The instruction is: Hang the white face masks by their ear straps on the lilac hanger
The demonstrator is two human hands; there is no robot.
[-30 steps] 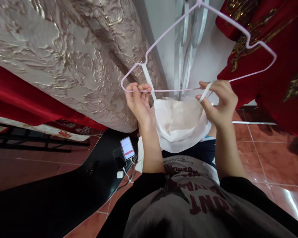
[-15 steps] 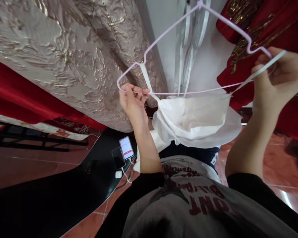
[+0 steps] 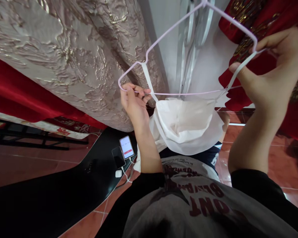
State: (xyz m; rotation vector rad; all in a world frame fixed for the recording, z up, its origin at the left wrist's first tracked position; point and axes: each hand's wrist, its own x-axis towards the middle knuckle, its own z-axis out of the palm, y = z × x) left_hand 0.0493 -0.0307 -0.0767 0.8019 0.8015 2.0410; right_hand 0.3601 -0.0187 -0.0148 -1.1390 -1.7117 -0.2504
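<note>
A pale lilac wire hanger point(image 3: 178, 93) hangs in front of me. My left hand point(image 3: 134, 102) is closed on its lower bar near the left corner. A white strappy garment point(image 3: 188, 125) droops below the bar, its left strap looped over the hanger's left shoulder notch. My right hand point(image 3: 273, 76) holds the garment's right strap point(image 3: 240, 69) stretched between thumb and fingers at the hanger's right shoulder notch.
A beige brocade garment point(image 3: 72, 56) hangs at the left above red cloth point(image 3: 27, 99). A red and gold garment point(image 3: 275, 19) hangs at the right. Two phones point(image 3: 124, 150) with a charger lie on a black surface point(image 3: 52, 191) over red floor tiles.
My right hand went from the bar's middle out to the hanger's right shoulder, pulling the strap with it. The left hand has stayed on the bar.
</note>
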